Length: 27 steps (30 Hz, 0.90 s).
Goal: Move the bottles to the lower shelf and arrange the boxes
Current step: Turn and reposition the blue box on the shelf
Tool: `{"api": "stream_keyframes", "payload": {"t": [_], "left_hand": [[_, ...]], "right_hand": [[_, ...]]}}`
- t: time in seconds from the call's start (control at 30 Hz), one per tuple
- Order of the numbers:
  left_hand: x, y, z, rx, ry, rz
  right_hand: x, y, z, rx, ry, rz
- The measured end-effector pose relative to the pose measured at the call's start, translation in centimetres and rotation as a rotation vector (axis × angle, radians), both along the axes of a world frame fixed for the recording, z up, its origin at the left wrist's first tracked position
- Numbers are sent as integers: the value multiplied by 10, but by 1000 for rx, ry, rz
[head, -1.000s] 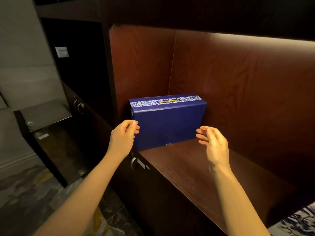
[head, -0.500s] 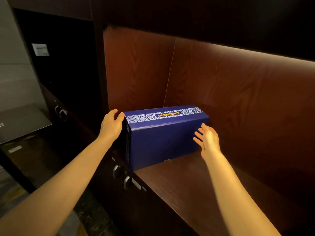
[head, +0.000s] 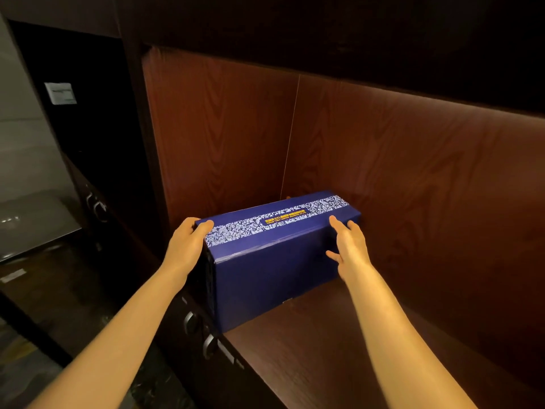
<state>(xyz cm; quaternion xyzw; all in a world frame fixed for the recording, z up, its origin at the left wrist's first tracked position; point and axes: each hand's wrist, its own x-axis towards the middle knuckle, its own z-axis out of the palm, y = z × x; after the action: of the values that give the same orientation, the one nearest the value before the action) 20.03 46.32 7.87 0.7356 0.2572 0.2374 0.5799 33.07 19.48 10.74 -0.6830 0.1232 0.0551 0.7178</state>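
In the head view, the blue box stands on the wooden shelf, in the corner where the left side panel meets the back panel. Its near left corner sits at, or slightly past, the shelf's front edge. The left hand presses flat against the box's left end, thumb hooked over the top edge. The right hand lies spread and open on the front face by the box's right end, fingertips over the top edge; it rests there rather than wrapping anything. No bottles show anywhere.

The grip looks uneven. One palm pushes on an end and the other only touches the front, so a lift from here would likely let the right end swing or drop. Smooth cardboard offers the palms little friction, and unknown contents may shift inside. A pull toward the person could tip the box off the shelf's front edge, onto the drawer handles below the box. Pushing the box back hard risks scuffing the back panel.
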Motion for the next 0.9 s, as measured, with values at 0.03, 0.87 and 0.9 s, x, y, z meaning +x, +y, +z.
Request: {"api": "stream_keyframes", "payload": {"t": [0.03,0.87,0.9], "left_hand": [[-5,-3,1,12,1,0],[-54,-58,25,155,87,-292],[-39,-52,28,150,79,-320]], "right_hand": [[4,1,-1,-5,-11,13],[-59,-20,-4,19,-219,256],[-77,-22,-3,22,-259,265]]}}
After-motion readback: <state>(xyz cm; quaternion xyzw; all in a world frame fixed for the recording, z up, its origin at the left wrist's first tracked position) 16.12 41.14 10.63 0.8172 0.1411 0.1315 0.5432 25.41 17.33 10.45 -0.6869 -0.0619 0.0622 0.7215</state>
